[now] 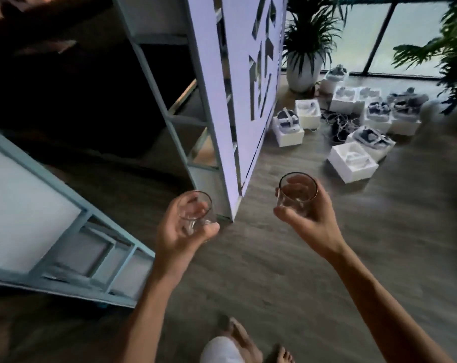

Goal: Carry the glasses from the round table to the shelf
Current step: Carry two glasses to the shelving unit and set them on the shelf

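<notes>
Head view: each hand grips clear empty tumbler [196, 213].

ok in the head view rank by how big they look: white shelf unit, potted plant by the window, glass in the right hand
1. white shelf unit
2. potted plant
3. glass in the right hand

The plant stands much farther off, so its true size against the glass is understated.

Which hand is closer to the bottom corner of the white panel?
Left. The left hand with its glass is just beside the white panel corner; the right hand is farther right.
</notes>
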